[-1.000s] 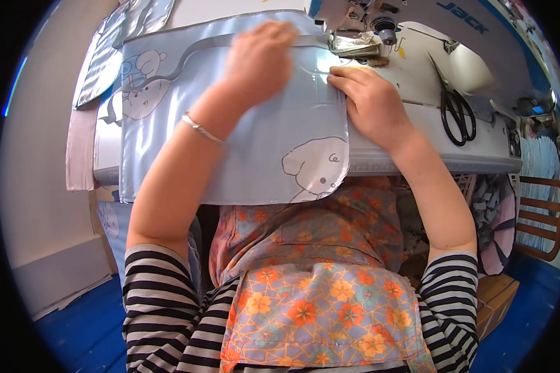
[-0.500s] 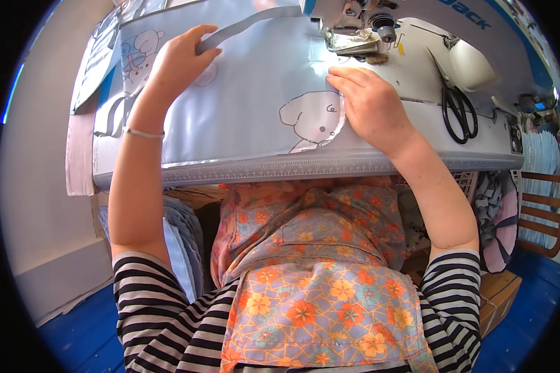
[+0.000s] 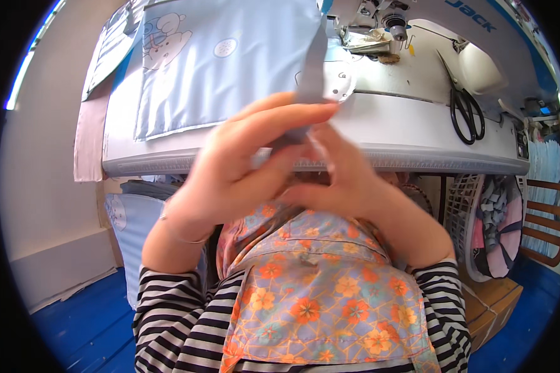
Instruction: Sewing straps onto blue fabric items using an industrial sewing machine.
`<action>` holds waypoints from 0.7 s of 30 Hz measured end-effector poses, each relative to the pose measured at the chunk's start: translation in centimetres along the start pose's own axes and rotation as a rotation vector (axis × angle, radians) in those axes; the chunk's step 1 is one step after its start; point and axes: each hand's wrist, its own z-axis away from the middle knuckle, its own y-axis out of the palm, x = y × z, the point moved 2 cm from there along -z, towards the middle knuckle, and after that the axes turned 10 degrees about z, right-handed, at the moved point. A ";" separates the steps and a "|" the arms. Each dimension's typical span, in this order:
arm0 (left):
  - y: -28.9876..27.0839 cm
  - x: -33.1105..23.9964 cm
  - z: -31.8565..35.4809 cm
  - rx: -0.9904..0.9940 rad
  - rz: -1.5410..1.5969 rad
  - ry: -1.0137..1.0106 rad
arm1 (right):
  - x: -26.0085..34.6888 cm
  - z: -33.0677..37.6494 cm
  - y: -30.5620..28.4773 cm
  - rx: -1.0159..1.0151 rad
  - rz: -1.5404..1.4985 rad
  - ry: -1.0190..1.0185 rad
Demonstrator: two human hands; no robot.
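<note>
Over the table's front edge my left hand [image 3: 239, 158] and my right hand [image 3: 348, 177] are close together, both smeared by motion. A grey fabric strip [image 3: 314, 71] runs down from beside the sewing machine [image 3: 395, 23] to them. My left hand's fingers are closed round its lower part. The right fingertips meet the left ones by the strip; blur hides whether they grip it. Behind the hands, a light-blue fabric panel [image 3: 190, 93] printed with cartoon animals lies on the white machine table [image 3: 404, 121], its right part beneath the strip.
Black-handled scissors [image 3: 465, 115] lie on the table at the right. A ruler strip [image 3: 168, 163] lines the front edge. A white basket [image 3: 463, 208] with fabric scraps stands below right. More blue fabric [image 3: 127, 233] hangs below left. A cardboard box [image 3: 498, 304] sits on the blue floor.
Both hands have left the panel and come together nearer my body, the left moving right and bringing the strip. The panel has shifted, its front edge now farther from the table's edge.
</note>
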 end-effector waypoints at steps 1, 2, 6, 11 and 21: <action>1.3 0.2 -1.0 0.010 0.126 0.000 | 0.4 0.8 1.6 -0.030 -0.370 0.201; 2.2 0.2 -1.3 -0.084 0.297 -0.086 | 0.5 1.3 2.7 -0.047 -0.751 0.399; -3.4 2.3 -2.3 -0.353 0.635 0.016 | -1.7 1.1 -2.2 0.310 -0.554 0.771; -11.7 5.4 -1.0 -0.531 0.669 -0.007 | -6.1 0.9 -8.2 0.103 -0.293 0.685; -4.0 7.4 -6.1 -0.361 -1.053 0.286 | -11.7 -6.0 -7.0 0.111 0.155 0.692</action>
